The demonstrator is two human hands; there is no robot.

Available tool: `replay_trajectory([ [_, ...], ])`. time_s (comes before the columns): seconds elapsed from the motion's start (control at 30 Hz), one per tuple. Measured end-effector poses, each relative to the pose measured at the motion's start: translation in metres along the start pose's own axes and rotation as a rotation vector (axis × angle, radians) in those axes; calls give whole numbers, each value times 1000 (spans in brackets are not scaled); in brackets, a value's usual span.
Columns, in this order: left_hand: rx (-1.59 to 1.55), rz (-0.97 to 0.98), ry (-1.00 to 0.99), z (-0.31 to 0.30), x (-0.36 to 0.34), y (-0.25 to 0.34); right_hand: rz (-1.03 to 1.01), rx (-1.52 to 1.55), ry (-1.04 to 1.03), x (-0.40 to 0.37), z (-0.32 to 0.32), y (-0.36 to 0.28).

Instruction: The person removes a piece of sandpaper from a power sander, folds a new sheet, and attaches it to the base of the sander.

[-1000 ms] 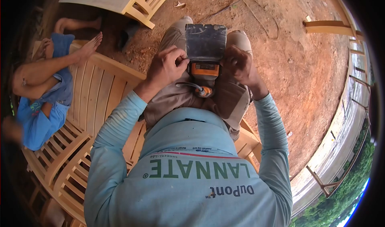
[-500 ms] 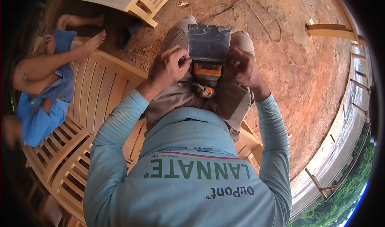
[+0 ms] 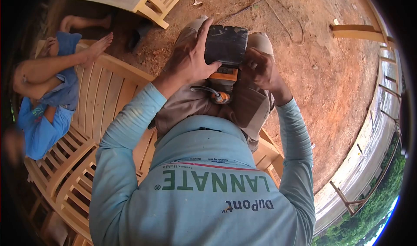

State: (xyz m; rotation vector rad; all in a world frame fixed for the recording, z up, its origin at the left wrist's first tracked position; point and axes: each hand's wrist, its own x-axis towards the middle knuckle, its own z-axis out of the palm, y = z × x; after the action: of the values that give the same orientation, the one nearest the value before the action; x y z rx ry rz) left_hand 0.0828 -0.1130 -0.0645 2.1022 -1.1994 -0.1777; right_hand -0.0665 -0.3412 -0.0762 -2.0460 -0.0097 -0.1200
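Dark sheet (image 3: 226,44): We find it lying over the far part of the orange tool (image 3: 223,75), between the two hands. Its far edge is ragged; in our judgement a hard pull could start a tear there.
Tool on the lap: It rests between the thighs of the brown trousers (image 3: 255,111). We see neither hand around its body, so uneven pressure from above could make it tip or slide.
Left hand (image 3: 187,58): Thumb and forefinger stand well apart, the forefinger along the sheet's left edge, the thumb at its near edge. A push from this side alone could set the sheet askew.
Right hand (image 3: 263,70): The fingers are curled close together at the sheet's near right corner. We cannot tell whether they pinch it; if they do not, that corner could slip or lift.
Grey cord (image 3: 203,88): It loops leftward from the tool's near end over the trousers. We judge that it could snag on the cloth if the tool is turned.
Power: We cannot tell whether the tool is connected; if it is live, an accidental start could hurt the nearby fingers.
Other person (image 3: 48,131): Seated on the slatted bench (image 3: 102,92) to the left, well apart from both hands; we note no contact.
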Motion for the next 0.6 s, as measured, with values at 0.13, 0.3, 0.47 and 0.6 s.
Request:
replay_trajectory([
  [0.13, -58, 77, 2, 4, 3, -6, 46, 1, 9, -2, 0, -1],
  [0.3, -96, 0, -70, 1, 2, -3, 49, 1, -14, 0, -1, -3],
  [0.47, -109, -44, -138, 0, 3, -8, 49, -23, -90, 6, -7, 2],
  [0.6, -106, 36, -118, 0, -2, -15, 17, -55, -139, 9, -10, 9],
])
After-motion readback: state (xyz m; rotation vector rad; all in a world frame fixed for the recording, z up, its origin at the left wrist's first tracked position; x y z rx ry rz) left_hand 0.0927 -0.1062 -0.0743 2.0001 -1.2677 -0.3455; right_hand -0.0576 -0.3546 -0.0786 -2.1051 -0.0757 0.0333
